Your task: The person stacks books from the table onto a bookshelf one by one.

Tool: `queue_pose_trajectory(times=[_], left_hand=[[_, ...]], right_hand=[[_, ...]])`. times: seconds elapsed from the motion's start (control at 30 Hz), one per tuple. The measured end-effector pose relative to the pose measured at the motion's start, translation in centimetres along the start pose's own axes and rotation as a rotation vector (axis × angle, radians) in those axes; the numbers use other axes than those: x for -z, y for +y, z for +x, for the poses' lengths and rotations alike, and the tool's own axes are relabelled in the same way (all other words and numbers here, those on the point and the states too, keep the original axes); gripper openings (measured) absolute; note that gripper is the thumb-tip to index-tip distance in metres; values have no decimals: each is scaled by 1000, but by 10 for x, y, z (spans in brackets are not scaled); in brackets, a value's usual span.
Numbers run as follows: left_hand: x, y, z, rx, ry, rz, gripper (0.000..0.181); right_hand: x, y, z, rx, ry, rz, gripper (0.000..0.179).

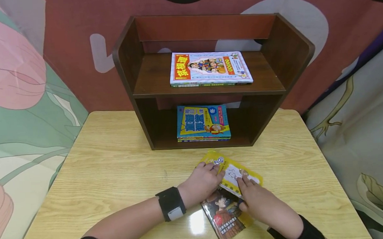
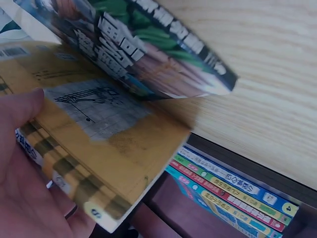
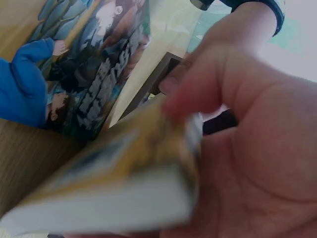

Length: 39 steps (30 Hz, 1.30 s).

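A yellow book [image 1: 233, 172] is tilted above the table between both hands. My left hand [image 1: 201, 186] holds its left end; in the left wrist view the thumb [image 2: 25, 106] presses on the yellow cover [image 2: 119, 153], with the other fingers on the opposite side. My right hand [image 1: 262, 203] grips its right end, and the thumb [image 3: 195, 96] lies over the cover in the right wrist view, where the book's white page edge [image 3: 109, 203] is blurred. Beneath, partly covered, a dark illustrated book [image 1: 226, 221] with white lettering lies on the table. Something yellow [image 1: 247, 219] shows beside it, mostly hidden.
A brown two-tier bookshelf [image 1: 209, 94] stands behind the hands. White-covered books [image 1: 210, 67] lie on its upper shelf, and a stack of blue-covered books [image 1: 202, 122] on the lower one. The wooden table [image 1: 116, 165] extends to both sides. Fabric curtains [image 1: 355, 126] hang around it.
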<state>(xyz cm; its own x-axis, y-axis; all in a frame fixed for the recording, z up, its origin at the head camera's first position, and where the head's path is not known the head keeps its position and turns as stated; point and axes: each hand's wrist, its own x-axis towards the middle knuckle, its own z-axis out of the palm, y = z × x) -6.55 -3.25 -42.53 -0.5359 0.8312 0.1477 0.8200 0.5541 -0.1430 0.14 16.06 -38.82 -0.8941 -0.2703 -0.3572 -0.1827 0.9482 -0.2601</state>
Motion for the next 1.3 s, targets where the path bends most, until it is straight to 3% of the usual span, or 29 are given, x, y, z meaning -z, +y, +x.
queue_pose_trajectory(times=[0.3,0.5,0.7,0.8,0.9,1.07,1.3], left_hand=[[5,5,-2,24,34,52,73],[0,7,-2,53,73,27,48],[-4,4,-3,127,-38,-102,79],[-7,2,-3,159,-74,-126,72],[-8,0,-3,158,-53,-119,55],[-6,-6,-3,147,20,-114,51],[18,-19,-1,149,112,-116,45]], right_hand=[[-4,7,12,17,191,-156,55],[-9,17,18,67,292,-222,50],[-13,21,22,108,460,-242,51],[-15,22,25,130,528,-238,52],[-17,23,28,140,570,-235,53],[-15,25,29,157,613,-219,53],[3,21,26,211,710,-233,48]])
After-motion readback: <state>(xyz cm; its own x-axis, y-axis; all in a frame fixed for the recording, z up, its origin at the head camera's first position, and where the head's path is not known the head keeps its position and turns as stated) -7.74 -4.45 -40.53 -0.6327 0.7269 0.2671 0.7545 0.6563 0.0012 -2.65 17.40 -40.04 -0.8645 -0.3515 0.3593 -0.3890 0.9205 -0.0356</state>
